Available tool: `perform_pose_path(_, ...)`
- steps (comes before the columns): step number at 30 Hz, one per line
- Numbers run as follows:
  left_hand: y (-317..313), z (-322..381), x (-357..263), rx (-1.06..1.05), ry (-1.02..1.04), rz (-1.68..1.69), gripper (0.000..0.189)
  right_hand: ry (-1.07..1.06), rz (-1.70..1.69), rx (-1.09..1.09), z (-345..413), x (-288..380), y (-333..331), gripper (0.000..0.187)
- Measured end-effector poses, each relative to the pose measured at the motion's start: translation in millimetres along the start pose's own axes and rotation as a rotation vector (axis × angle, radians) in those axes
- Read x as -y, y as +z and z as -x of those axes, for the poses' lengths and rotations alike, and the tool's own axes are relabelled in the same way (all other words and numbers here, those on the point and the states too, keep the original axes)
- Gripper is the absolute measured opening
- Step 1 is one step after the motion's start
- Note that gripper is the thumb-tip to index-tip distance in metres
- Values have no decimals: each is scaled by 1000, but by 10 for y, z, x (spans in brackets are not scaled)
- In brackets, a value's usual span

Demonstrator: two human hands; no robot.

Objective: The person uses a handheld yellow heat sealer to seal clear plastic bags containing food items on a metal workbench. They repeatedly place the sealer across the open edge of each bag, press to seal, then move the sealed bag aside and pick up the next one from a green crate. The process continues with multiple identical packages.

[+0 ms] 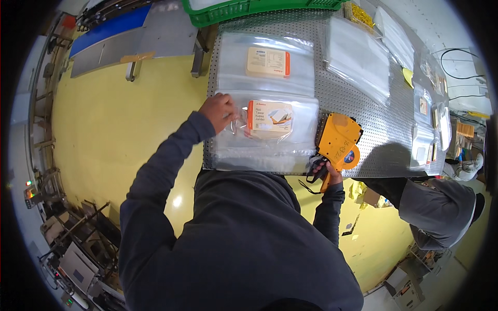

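Note:
My left hand [221, 112] is at the left edge of a stack of clear plastic bags, its fingers pinching crumpled film of the top bag [303, 134]. Beside those fingers, a cream and orange bread label [271, 117] shows printed writing and a picture of bread. My right hand [328, 171] grips the handle of a yellow label gun [339, 136], which bears handwritten marks and points away from me over the table edge. Farther up lies another part of the bags [229, 62], with a printed back panel [267, 62] showing.
The perforated metal table [373, 140] also holds more clear bags [358, 58], a box of yellow ties [361, 15] and a green crate [264, 7]. Another person [439, 214] stands at the right, near more packed bags [422, 144]. A steel and blue conveyor [113, 35] is at the upper left.

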State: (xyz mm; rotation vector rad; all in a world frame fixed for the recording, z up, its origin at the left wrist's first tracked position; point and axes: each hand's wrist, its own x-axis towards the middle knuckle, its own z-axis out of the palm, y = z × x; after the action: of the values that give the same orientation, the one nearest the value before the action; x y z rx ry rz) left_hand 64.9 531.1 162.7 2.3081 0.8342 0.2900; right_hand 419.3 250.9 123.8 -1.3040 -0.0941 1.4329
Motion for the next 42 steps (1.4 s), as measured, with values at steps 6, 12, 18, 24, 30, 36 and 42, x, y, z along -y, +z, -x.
perform_pose_path(6, -541, -1103, 490, -273, -413, 561, 11, -45, 27, -85, -20, -34, -63, 22)
perform_pose_path(12, 72, -788, 1242, -990, -266, -386, 21, -82, 29, -139, -67, -42, -51, 22)
perform_pose_path(18, 662, 233, 99, -852, -223, 77, 36, -58, -21, -95, -115, -97, -150, 20)
perform_pose_path(24, 913, 773, -291, -441, -141, -228, 47, -102, 156, -53, -103, -84, -248, 22)
perform_pose_path(30, 875, 772, -372, -410, -215, -214, 48, -255, 390, 273, 31, 368, 168, 34)
perform_pose_path(36, 630, 677, -703, -554, -161, -47, 29, -250, 684, 282, -153, 579, 126, 49)
perform_pose_path(42, 424, 259, -1234, -174, -270, 1349, 12, -265, 1251, 249, -383, 567, 179, 74)
